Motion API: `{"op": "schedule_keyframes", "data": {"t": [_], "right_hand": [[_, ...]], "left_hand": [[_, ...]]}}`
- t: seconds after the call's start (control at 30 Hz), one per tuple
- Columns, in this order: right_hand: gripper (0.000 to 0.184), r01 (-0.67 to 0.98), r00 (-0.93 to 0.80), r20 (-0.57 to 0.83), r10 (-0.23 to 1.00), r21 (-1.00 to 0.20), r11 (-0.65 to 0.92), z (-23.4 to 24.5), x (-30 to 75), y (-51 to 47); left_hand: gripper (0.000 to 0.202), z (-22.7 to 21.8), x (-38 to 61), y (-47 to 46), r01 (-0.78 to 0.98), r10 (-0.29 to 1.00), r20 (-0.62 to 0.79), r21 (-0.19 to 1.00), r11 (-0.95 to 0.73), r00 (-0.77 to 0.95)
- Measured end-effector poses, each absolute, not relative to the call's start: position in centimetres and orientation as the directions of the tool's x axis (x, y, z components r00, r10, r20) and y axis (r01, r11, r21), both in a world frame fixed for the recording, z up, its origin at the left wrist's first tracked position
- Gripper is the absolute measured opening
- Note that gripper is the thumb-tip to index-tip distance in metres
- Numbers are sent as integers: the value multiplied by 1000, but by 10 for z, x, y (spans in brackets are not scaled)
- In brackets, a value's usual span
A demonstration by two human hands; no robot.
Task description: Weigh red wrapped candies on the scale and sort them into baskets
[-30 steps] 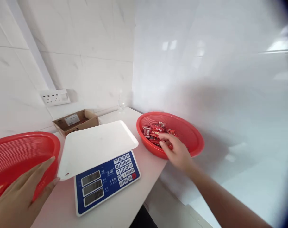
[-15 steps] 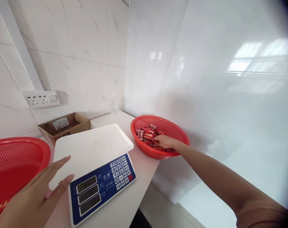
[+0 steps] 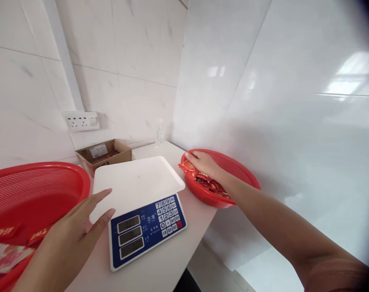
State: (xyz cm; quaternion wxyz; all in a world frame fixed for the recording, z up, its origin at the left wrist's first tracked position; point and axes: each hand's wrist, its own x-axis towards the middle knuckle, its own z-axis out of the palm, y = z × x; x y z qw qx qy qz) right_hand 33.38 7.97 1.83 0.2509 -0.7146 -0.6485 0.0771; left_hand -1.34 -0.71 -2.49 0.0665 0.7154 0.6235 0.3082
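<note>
My right hand (image 3: 204, 164) is closed on a shiny red packet (image 3: 188, 167) at the left rim of the right-hand red basket (image 3: 242, 170). Small red wrapped packets (image 3: 213, 187) lie in that basket below my wrist. Whether more than one packet is in my fingers, I cannot tell. With fingers spread and nothing in it, my left hand (image 3: 70, 239) hovers by the left corner of the digital scale (image 3: 151, 251). The scale's white pan (image 3: 136, 182) bears nothing.
On the left stands a larger red basket (image 3: 84, 184) holding red packets and a pink-and-white packet (image 3: 8, 256). Behind the scale are an open cardboard box (image 3: 117, 156) and a clear plastic bottle (image 3: 160, 134). Walls close off the back and right.
My right hand has come up from the packets to the basket's left rim and now grips a red packet. The view has turned slightly left; my left hand stays spread.
</note>
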Motion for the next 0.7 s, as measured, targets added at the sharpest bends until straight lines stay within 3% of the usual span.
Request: {"op": "schedule_keyframes", "data": {"t": [0.1,0.27,0.37,0.47,0.7], "right_hand": [[48,860,5,205,979,-501,100,12,279,98],[45,783,-212,169,963,-559,271,-6,222,117],[48,759,-358,233,904,-492,427,-20,212,113],[29,693,-506,284,814,-428,580,-31,209,101],[32,601,-678,182,712,-420,679,-41,201,100]], "left_hand": [[51,-12,-7,-16,861,965,258,476,-179,57],[49,-3,-6,-23,836,967,253,522,-168,37],[48,1,-7,-28,826,973,229,544,-145,20],[47,3,-6,-31,814,971,238,557,-165,33],[47,3,-3,-30,834,968,223,509,-214,113]]}}
